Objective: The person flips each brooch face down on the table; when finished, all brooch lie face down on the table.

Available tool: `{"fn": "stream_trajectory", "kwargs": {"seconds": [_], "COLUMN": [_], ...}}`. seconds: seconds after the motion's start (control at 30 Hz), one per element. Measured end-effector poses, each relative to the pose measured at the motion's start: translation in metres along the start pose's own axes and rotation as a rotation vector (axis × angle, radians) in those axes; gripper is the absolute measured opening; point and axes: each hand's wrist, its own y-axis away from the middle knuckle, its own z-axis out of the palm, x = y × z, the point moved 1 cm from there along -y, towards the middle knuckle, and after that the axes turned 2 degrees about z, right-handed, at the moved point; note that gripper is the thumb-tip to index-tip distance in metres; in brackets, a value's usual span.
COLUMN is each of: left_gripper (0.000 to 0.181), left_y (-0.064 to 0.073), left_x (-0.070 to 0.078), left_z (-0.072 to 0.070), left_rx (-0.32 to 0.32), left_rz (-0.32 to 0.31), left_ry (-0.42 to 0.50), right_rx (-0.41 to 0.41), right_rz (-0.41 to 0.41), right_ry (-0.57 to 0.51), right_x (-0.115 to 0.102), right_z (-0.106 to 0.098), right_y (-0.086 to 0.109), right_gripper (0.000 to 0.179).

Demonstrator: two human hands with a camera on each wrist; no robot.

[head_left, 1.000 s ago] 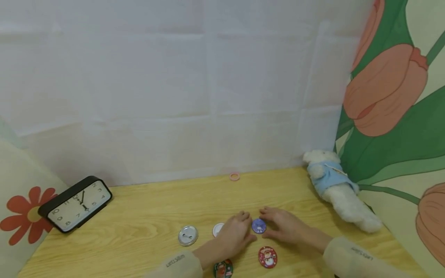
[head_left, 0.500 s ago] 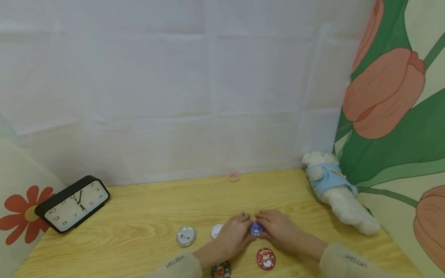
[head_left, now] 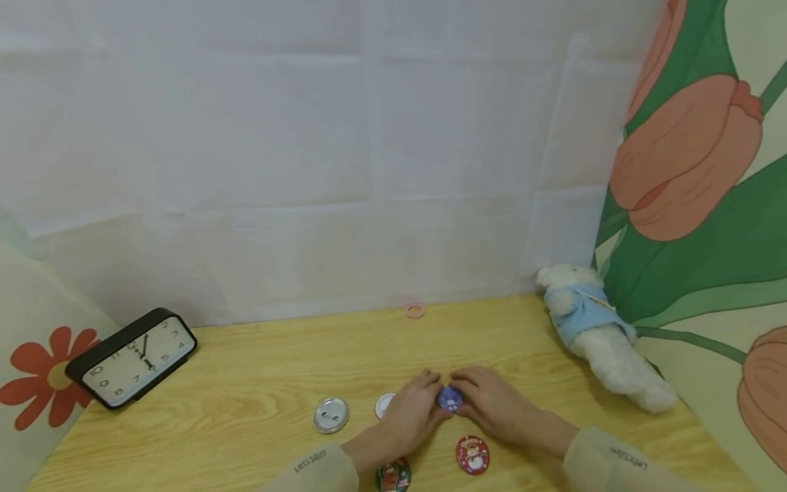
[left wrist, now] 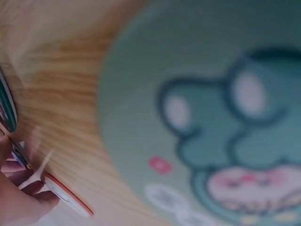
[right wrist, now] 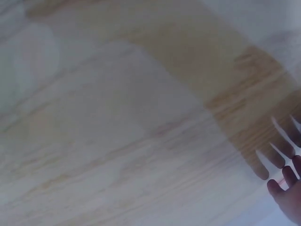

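A small purple button badge [head_left: 450,398] is between my hands above the table's front part. My left hand [head_left: 410,413] pinches its left edge with the fingertips, and my right hand [head_left: 494,404] pinches the right edge. A white badge with a reddish rim [head_left: 384,405] is partly covered by the left hand. Beneath the left wrist a dark green badge [head_left: 393,476] shows in part. Nearer me, a red badge with a snowman-like figure [head_left: 473,455] lies flat. In the right wrist view only fingertips [right wrist: 284,183] appear at the lower right.
A silver badge [head_left: 331,415] lies pin side up, left of the hands. Farther back sits a pink ring [head_left: 415,311]. A black clock [head_left: 132,359] stands at left, a white plush toy in blue [head_left: 584,328] at right. A green badge [left wrist: 202,117] looms in the left wrist view.
My right hand has come left to the purple badge, and its fingers now hold the edge. The badge has shifted slightly left and tilted between both hands.
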Motion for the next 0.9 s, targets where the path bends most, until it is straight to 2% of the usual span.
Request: {"fn": "stream_trajectory", "kwargs": {"seconds": [0.27,0.4,0.5,0.67,0.77,0.9], "left_gripper": [0.042,0.04,0.038,0.039,0.04,0.04], "left_y": [-0.001,-0.002,-0.001,0.0,-0.002,-0.006], "left_x": [-0.002,-0.001,-0.001,-0.003,-0.004,-0.006], "left_z": [-0.001,-0.002,-0.004,-0.011,-0.017,-0.027], "left_rx": [-0.006,-0.009,-0.011,-0.008,0.042,0.139], "left_rz": [0.005,-0.007,-0.015,-0.052,-0.048,-0.001], "left_ry": [0.073,0.118,0.153,0.266,0.313,0.315], "right_rx": [0.044,0.079,0.082,0.102,0.149,0.189], "right_rz": [-0.005,-0.041,-0.04,-0.004,0.011,0.058], "right_ry": [-0.061,-0.039,-0.026,-0.079,-0.136,-0.191], "right_x": [-0.003,-0.004,-0.005,-0.006,-0.006,-0.006], "right_z": [0.001,0.003,0.005,0.003,-0.002,-0.013], "right_y": [-0.001,-0.002,-0.002,-0.005,-0.011,-0.022], "right_gripper": [0.041,0.04,0.04,0.038,0.034,0.034]}}
